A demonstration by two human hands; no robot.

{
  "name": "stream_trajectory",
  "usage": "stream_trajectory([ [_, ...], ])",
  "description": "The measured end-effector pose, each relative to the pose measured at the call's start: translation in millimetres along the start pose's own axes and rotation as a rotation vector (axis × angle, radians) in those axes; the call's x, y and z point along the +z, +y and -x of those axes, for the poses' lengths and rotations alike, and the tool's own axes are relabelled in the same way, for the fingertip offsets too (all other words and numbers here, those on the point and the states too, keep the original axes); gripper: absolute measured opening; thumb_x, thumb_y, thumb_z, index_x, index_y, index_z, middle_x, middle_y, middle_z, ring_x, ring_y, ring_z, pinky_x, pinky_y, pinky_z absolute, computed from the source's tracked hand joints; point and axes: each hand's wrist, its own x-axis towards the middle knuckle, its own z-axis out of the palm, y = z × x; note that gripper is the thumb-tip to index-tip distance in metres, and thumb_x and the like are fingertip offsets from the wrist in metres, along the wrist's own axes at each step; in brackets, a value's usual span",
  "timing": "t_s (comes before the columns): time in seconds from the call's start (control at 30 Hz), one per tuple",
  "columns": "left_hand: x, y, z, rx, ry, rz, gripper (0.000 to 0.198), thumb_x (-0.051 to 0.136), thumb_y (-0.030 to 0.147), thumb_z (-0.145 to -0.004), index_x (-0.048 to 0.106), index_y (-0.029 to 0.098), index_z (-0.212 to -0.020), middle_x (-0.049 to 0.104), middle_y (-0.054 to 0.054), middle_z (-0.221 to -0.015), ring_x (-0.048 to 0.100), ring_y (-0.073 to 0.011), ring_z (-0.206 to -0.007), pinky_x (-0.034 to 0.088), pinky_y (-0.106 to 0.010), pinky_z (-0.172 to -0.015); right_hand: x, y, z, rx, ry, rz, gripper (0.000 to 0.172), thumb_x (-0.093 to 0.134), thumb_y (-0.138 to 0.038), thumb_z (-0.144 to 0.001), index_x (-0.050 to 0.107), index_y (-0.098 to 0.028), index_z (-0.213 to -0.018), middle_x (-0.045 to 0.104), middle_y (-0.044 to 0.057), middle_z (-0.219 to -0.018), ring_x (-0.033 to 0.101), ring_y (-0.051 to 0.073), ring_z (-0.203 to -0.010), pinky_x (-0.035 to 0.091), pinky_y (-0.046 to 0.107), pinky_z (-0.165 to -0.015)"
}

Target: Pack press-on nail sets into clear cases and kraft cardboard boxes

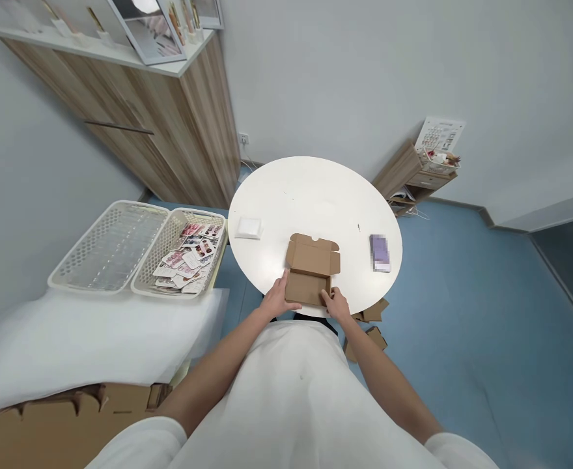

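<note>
A brown cardboard mailer box (306, 288) lies at the near edge of the round white table (310, 182), its flapped lid (313, 255) folded back away from me. The inside looks bare. My left hand (277, 298) grips the box's left near corner, thumb along the front wall. At the right near corner, my right hand (336, 303) has its thumb inside the wall and its fingers outside. To the left on the table is a small white packet (249, 228). A purple item (379, 252), partly blurred out, lies near the right edge.
Left of the table stand two white baskets; one basket (137, 286) holds printed cards (189, 260), the other (62, 273) clear plastic pieces. White sheeting (96, 339) and cardboard (62, 426) lie below them. Flat cardboard pieces (374, 340) are on the floor. A wooden cabinet (189, 130) stands behind.
</note>
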Motion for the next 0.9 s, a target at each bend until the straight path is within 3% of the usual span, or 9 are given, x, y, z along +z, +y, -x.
stream_trajectory([
  [0.17,7.4,-6,8,-0.178,0.138,0.131,0.065,0.049,0.052,-0.074,0.035,0.015,-0.126,0.048,-0.013,-0.114,0.055,-0.0176,-0.087,0.043,-0.030,-0.079,-4,8,5,-0.025,-0.047,-0.325,0.052,0.029,-0.058,-0.079,0.038,-0.021,-0.114,0.058,0.006,-0.099,0.056,0.011,-0.054,0.044,0.025,-0.048],
  [0.27,11.6,-5,7,-0.197,0.171,0.196,0.053,0.045,0.048,-0.078,0.043,0.014,-0.119,0.053,-0.010,-0.106,0.055,-0.0150,-0.082,0.044,-0.028,-0.076,-6,13,9,-0.012,-0.121,-0.525,0.052,0.031,-0.058,-0.078,0.037,-0.023,-0.117,0.052,0.007,-0.110,0.057,0.009,-0.056,0.044,0.022,-0.042],
  [0.4,20.2,6,-1,-0.204,0.184,0.276,0.051,0.046,0.046,-0.078,0.045,0.016,-0.119,0.054,-0.010,-0.105,0.056,-0.0152,-0.083,0.045,-0.028,-0.075,-11,21,7,-0.037,-0.175,-0.748,0.049,0.041,-0.053,-0.076,0.040,-0.024,-0.116,0.051,0.005,-0.109,0.059,0.010,-0.061,0.049,0.024,-0.050],
  [0.6,38.2,30,-35,-0.229,0.176,0.461,0.055,0.047,0.048,-0.078,0.042,0.018,-0.124,0.050,-0.011,-0.118,0.052,-0.0187,-0.099,0.041,-0.032,-0.084,-26,39,-21,-0.098,-0.066,-0.959,0.055,0.048,-0.050,-0.074,0.044,-0.019,-0.119,0.049,0.009,-0.110,0.059,0.014,-0.072,0.050,0.031,-0.070],
  [0.9,52.1,59,-74,-0.254,0.180,0.617,0.055,0.046,0.047,-0.080,0.038,0.021,-0.128,0.038,-0.010,-0.134,0.039,-0.0237,-0.119,0.038,-0.036,-0.091,-42,54,-67,-0.232,-0.007,-0.977,0.059,0.045,-0.050,-0.077,0.037,-0.021,-0.128,0.039,0.009,-0.125,0.049,0.021,-0.105,0.043,0.037,-0.089],
])
